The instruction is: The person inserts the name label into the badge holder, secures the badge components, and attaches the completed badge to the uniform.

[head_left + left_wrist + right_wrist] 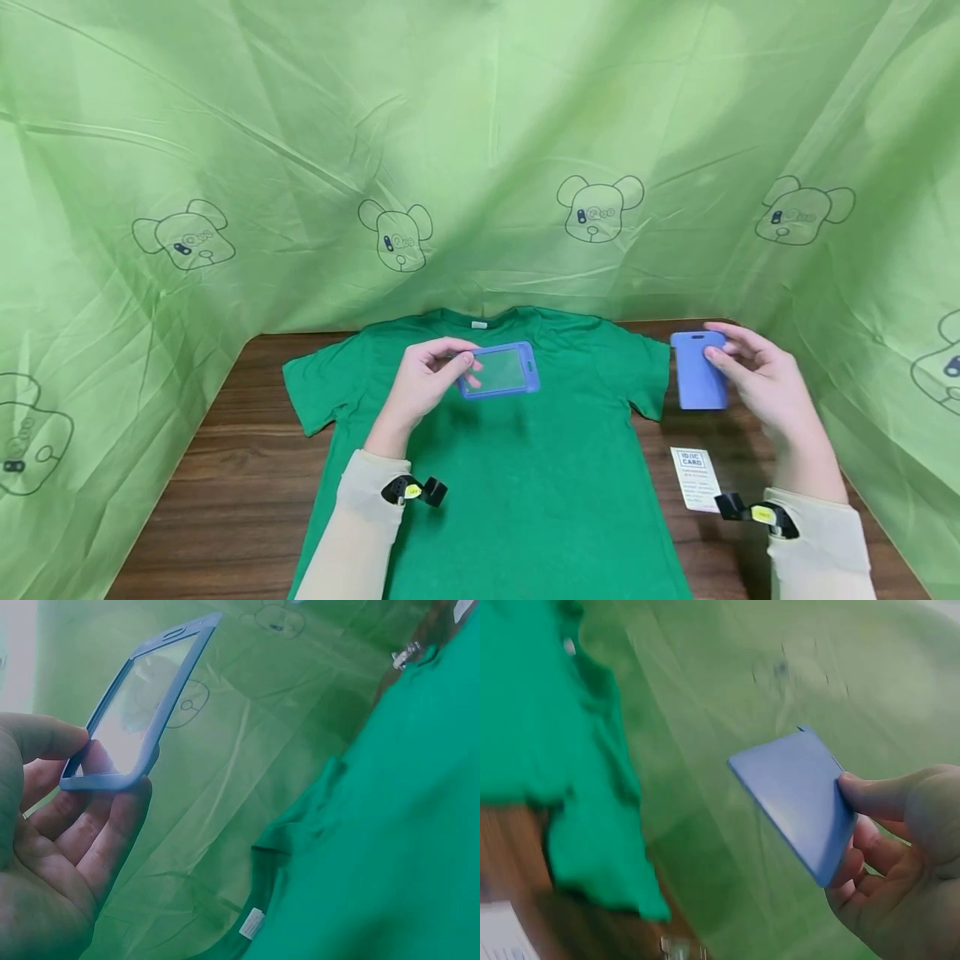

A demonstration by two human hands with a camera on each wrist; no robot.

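Between thumb and fingers my left hand pinches a blue badge holder frame with a clear window, held above a green T-shirt. In the left wrist view the frame tilts upward, its slot at the far end. At the right, my right hand grips a solid blue badge holder cover by its edge, over the table. The right wrist view shows the cover's flat face, with the thumb on it. Below that hand a white printed ID card lies on the table.
The T-shirt is spread flat on a dark wooden table, collar toward the back. Green cloth walls with bear-head outlines enclose the back and both sides. A wrist camera is strapped on each sleeve.
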